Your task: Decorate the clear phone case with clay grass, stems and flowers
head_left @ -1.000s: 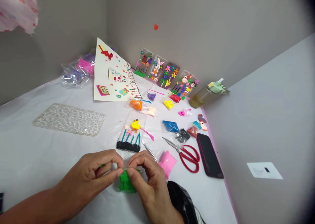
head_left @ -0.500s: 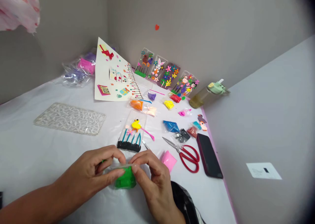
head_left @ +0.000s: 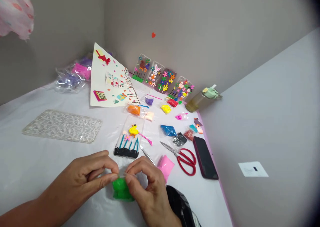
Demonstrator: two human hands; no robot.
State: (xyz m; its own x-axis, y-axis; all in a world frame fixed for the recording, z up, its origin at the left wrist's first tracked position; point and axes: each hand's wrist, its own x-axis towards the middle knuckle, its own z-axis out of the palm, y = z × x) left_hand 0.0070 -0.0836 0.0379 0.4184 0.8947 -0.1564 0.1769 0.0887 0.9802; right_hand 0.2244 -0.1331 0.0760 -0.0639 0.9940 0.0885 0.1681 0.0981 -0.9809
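Between my hands hangs a clear bag of green clay [head_left: 122,189]. My left hand [head_left: 87,180] pinches the bag's top edge with thumb and forefinger. On the other side of that edge, my right hand [head_left: 147,183] has its fingertips closed on the plastic. Just beyond my hands lies a clear phone case [head_left: 127,152], decorated with a yellow duck [head_left: 133,130], a pink flower, teal stems and a black strip along its base. A slim metal tool [head_left: 147,154] lies close to my right fingers, with a pink clay packet [head_left: 166,167] beside it.
Red-handled scissors [head_left: 187,162] and a black phone [head_left: 205,157] lie on the right. Several clay packets, including a blue one [head_left: 168,130], are scattered farther back. A textured clear sheet [head_left: 62,125] is at left. Decorated cases, a bottle [head_left: 201,99] and a drawing [head_left: 110,84] stand behind.
The view has shifted, so most objects appear farther left. My fingers have drawn up to the bag's top edge, and more of the green clay shows below them.
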